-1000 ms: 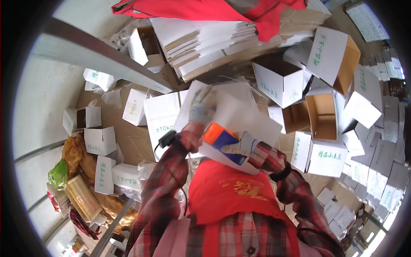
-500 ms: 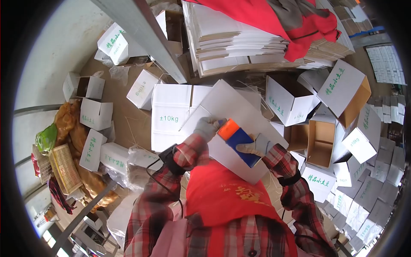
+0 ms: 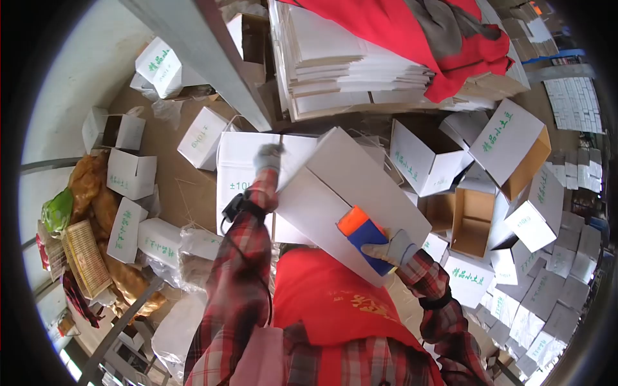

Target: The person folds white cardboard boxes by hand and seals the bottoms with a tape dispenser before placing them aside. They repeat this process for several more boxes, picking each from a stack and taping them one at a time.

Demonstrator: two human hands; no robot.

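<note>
My right hand [image 3: 394, 249], in a pale glove, is wrapped round a blue and orange block-shaped object [image 3: 367, 243] resting over a white carton [image 3: 335, 193]. The carton lies tilted in front of me, with a seam along its upper face. My left hand [image 3: 267, 157], gloved in grey, is over a flat white box marked ±10kg [image 3: 248, 174], left of the carton. Motion blurs its fingers, so what they hold, if anything, cannot be made out.
A tall stack of flat cardboard [image 3: 360, 71] stands ahead under a red cloth [image 3: 479, 51]. A metal post [image 3: 212, 58] slants down at upper left. Open white boxes [image 3: 425, 154] crowd the right; more boxes [image 3: 132, 174] and a woven basket [image 3: 88, 260] are at left.
My left hand has moved away from the blue and orange object, left and forward. My right hand has shifted slightly right and nearer me with the object. More of the carton's face shows.
</note>
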